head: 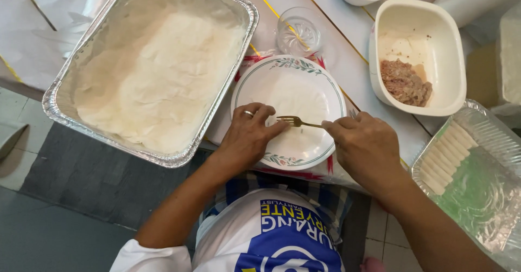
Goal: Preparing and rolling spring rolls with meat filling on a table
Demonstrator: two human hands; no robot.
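Right hand [364,144] pinches fork [297,122], lying crosswise, tines leftward; left hand [247,136] loose on plate [290,71]

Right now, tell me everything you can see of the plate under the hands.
The plate is round, white and looks ceramic, with a thin green rim line and small floral sprigs on its border. It lies flat on the table, between the foil tray and the cream tub. A pale wrapper sheet covers its centre. The left hand presses on it; the right hand holds a fork over it.
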